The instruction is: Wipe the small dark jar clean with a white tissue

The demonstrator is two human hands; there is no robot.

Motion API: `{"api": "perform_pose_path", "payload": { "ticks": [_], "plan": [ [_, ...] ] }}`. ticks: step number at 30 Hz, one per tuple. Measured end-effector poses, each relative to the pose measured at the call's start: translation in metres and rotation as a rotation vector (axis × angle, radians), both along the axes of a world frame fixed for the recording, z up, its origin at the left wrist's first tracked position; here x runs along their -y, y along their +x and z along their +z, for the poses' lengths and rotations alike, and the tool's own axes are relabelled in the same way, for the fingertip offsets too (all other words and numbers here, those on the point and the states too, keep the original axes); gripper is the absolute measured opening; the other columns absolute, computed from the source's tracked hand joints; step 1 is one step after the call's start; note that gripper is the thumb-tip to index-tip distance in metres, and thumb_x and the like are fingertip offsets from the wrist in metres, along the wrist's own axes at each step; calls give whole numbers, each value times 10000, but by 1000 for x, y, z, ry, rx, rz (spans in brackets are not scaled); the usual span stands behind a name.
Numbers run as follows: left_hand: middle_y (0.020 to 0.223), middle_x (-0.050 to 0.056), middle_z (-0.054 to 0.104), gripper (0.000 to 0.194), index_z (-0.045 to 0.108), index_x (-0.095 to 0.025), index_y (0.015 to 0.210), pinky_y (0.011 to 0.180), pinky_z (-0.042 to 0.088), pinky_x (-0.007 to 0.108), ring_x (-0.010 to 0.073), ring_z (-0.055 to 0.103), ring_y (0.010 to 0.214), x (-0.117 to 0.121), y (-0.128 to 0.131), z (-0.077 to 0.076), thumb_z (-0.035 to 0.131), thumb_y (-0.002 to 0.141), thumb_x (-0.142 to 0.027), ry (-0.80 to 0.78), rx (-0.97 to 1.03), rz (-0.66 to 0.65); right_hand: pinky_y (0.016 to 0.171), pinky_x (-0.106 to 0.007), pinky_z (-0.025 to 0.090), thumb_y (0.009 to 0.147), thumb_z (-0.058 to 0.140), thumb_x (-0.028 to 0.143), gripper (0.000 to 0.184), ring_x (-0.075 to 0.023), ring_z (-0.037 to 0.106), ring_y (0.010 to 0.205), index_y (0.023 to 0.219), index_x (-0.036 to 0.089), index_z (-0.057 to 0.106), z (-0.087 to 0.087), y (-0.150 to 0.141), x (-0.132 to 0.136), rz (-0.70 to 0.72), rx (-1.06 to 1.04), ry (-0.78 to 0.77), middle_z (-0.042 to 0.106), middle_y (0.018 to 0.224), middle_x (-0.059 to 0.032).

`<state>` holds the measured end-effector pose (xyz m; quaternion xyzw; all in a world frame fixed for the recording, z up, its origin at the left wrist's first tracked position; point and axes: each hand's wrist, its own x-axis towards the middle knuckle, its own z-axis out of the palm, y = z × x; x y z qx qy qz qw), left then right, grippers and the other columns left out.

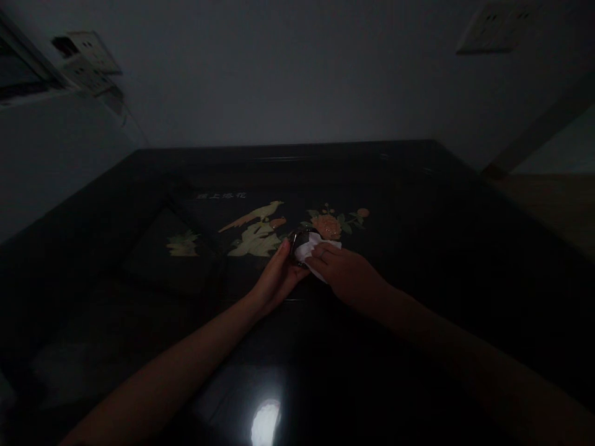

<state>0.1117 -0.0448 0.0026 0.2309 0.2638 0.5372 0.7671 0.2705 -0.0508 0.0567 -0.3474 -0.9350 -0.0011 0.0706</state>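
Observation:
In the middle of the head view, my left hand (276, 282) is closed round a small dark object with a shiny rim (294, 240). Dim light and the hands hide its exact kind. My right hand (341, 269) pinches a white tissue (304, 249) and presses it against that object's upper face. Both hands are just above the dark glossy table (288, 334), over its inlaid picture of a bird (260, 212) and a peony (328, 226).
A pale wall (288, 74) rises behind the table's far edge. One wall socket (495, 28) is at upper right; more sockets (90, 68) with a dark plug are at upper left. A bright lamp reflection (266, 422) shows on the near tabletop.

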Motion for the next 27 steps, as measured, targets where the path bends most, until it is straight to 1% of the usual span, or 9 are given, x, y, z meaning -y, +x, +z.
{"api": "perform_pose_path", "payload": {
  "ticks": [6,8,10,12,16,18,20,23,27],
  "plan": [
    [1020,66,676,295,612,-173,1066,848,495,293,188,624,965,5,0,7,580,866,-387,16,-68,3,967,-401,456,821,377,7,448,-225,586,1112,1198,113,595,-11,-9,9,-116,-434,-328,646,1196,-135],
    [1043,57,669,292,611,-184,1067,845,493,284,187,623,975,7,1,8,603,852,-382,62,-99,20,920,-376,493,788,385,6,490,-218,622,1062,1217,130,587,-14,-12,11,-148,-602,-459,658,1187,-118],
    [1047,46,665,288,608,-197,1066,828,492,269,176,623,958,7,1,8,629,835,-368,87,-121,46,810,-336,544,777,387,12,511,-205,667,960,1224,158,586,-16,-14,13,-179,-728,-578,675,1159,-96],
    [1038,35,661,289,602,-208,1070,825,488,260,164,621,945,7,1,7,648,823,-352,78,-126,74,749,-320,560,785,388,22,504,-199,683,897,1228,161,583,-17,-16,15,-192,-783,-622,686,1132,-95],
    [1072,39,656,289,601,-213,1080,884,470,283,179,606,1014,5,0,5,639,830,-352,55,-105,87,891,-388,513,812,405,44,472,-220,632,1052,1245,144,561,-24,-16,14,-143,-742,-478,652,1196,-124],
    [1079,56,659,289,608,-197,1072,908,464,308,202,594,1057,3,-1,5,617,843,-374,29,-86,74,970,-416,465,811,411,37,474,-221,586,1133,1253,136,550,-27,-15,11,-110,-663,-401,629,1233,-126],
    [1066,70,665,292,613,-184,1065,914,465,326,217,591,1068,2,-1,5,594,856,-387,-11,-63,57,1007,-406,438,808,412,17,478,-213,551,1176,1252,126,550,-27,-12,8,-95,-548,-343,617,1249,-122],
    [1059,75,667,287,611,-181,1069,894,482,336,216,601,1039,0,-2,3,576,867,-383,-23,-33,36,952,-361,477,832,412,1,446,-203,556,1156,1221,144,577,-22,-8,5,-104,-342,-218,623,1233,-104],
    [1115,85,649,294,616,-203,1060,874,496,343,216,596,1034,0,-2,-1,598,846,-403,41,-21,25,857,-374,507,884,452,53,316,-248,560,1156,1139,120,625,-14,-6,2,-83,-87,51,648,1194,-136]
  ]
}}
